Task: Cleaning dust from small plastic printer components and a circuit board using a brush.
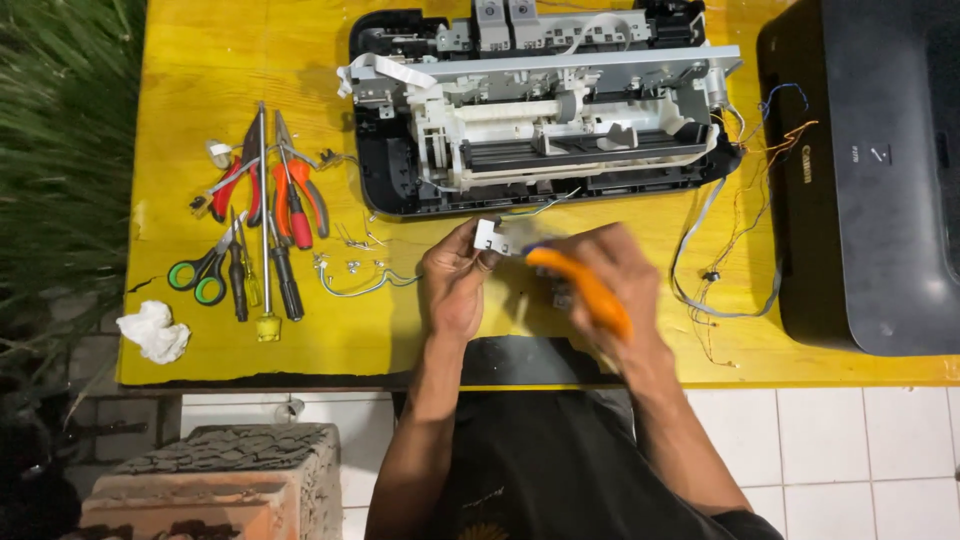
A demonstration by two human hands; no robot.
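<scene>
My left hand (455,285) pinches a small white plastic part (491,237) with thin wires trailing from it, just in front of an opened printer chassis (540,110). My right hand (615,285) grips an orange-handled tool (588,290) whose tip meets that white part. Both hands hover over the yellow table (200,60) near its front edge. The tool's tip is blurred and partly hidden by my fingers.
To the left lie pliers (295,195), green-handled scissors (200,275), screwdrivers (265,240) and loose springs and screws (352,262). A crumpled white tissue (153,331) sits at the left corner. A black printer cover (870,170) and loose wires (720,270) are on the right.
</scene>
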